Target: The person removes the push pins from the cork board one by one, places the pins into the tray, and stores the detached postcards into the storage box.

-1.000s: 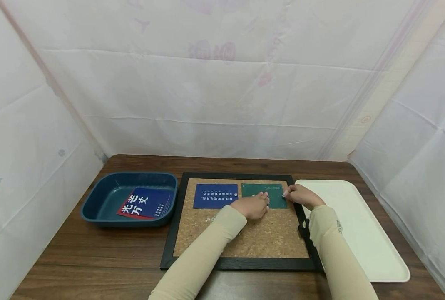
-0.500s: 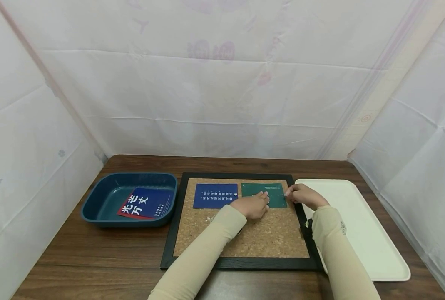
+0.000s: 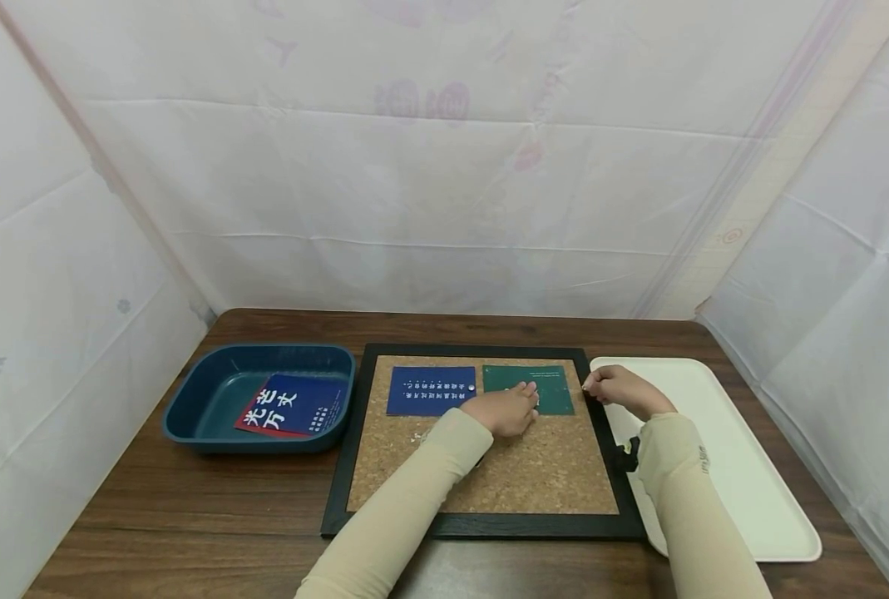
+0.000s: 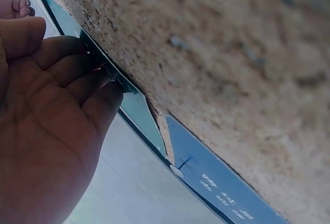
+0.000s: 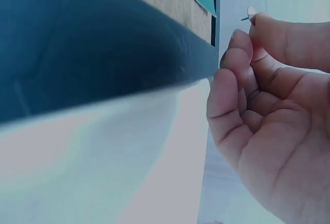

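Observation:
My left hand [image 3: 506,409] presses its fingertips on a green card [image 3: 500,377] at the upper right of a black-framed cork board [image 3: 534,478]. The left wrist view shows these fingers nearly straight against the card [image 4: 139,113]. My right hand [image 3: 627,391] is over the board's right frame edge, apart from the card. Between its thumb and fingers it pinches a thumbtack [image 5: 250,15], point sticking out, seen in the right wrist view. Left of the green card lies a blue card [image 3: 429,391] with white characters; a white-headed tack [image 4: 176,171] sits at its edge.
On the left of the wooden table [image 3: 190,516] stands a dark blue tub [image 3: 212,378] holding a blue card over a red one. A white tray [image 3: 743,474] lies to the right, its edge against the board's frame. White sheeting hangs around the table.
My right hand has drawn back to the right, from the green card's right edge to over the frame, with the thumbtack still in its fingers. The left hand has stayed in place.

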`<state>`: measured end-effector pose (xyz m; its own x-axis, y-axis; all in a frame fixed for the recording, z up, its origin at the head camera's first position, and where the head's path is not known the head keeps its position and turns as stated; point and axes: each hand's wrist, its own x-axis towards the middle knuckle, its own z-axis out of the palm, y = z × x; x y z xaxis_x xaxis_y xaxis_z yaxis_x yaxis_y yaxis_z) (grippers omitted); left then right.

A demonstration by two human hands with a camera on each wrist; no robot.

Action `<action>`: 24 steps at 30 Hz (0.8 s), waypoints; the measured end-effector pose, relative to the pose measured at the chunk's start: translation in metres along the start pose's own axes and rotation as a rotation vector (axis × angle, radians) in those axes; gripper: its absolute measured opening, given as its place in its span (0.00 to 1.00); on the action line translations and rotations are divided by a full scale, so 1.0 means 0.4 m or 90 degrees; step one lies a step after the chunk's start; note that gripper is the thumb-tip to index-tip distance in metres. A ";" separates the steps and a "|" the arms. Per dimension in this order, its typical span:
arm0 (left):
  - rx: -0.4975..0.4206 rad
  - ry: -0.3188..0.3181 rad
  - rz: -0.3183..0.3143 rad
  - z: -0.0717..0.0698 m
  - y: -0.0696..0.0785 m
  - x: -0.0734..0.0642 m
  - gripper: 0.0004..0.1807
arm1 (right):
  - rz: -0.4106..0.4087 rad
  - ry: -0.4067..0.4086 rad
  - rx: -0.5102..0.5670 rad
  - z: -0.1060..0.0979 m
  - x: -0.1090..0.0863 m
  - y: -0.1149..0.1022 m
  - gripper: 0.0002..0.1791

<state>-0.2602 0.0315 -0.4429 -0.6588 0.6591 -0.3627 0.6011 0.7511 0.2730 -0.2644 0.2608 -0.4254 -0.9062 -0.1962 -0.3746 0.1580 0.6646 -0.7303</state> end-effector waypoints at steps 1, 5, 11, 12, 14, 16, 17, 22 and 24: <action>0.001 0.000 -0.001 0.000 0.000 0.000 0.28 | 0.001 -0.002 0.002 -0.003 -0.002 0.002 0.12; 0.007 0.003 -0.001 0.000 0.001 0.000 0.28 | 0.002 0.000 0.001 -0.015 -0.012 0.011 0.11; 0.011 0.005 0.000 0.001 0.001 -0.002 0.28 | 0.008 0.003 0.007 -0.028 -0.027 0.023 0.13; 0.011 0.005 0.000 0.001 0.001 -0.002 0.28 | 0.008 0.003 0.008 -0.030 -0.030 0.025 0.13; 0.010 0.007 0.000 0.002 0.000 -0.002 0.28 | 0.009 0.004 0.006 -0.035 -0.034 0.029 0.13; 0.008 0.007 -0.001 0.003 0.000 -0.002 0.28 | 0.013 0.008 0.003 -0.039 -0.038 0.034 0.13; 0.006 0.008 -0.002 0.003 0.000 -0.002 0.28 | 0.014 0.009 0.002 -0.040 -0.039 0.036 0.13; 0.000 0.008 -0.006 0.003 0.000 -0.001 0.28 | 0.021 0.012 0.004 -0.046 -0.046 0.047 0.12; 0.001 0.008 -0.006 0.003 0.000 -0.002 0.28 | 0.022 0.013 0.000 -0.050 -0.050 0.052 0.12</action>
<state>-0.2591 0.0311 -0.4437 -0.6704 0.6520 -0.3542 0.5953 0.7576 0.2679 -0.2507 0.2930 -0.4216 -0.9083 -0.1585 -0.3870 0.1888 0.6702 -0.7178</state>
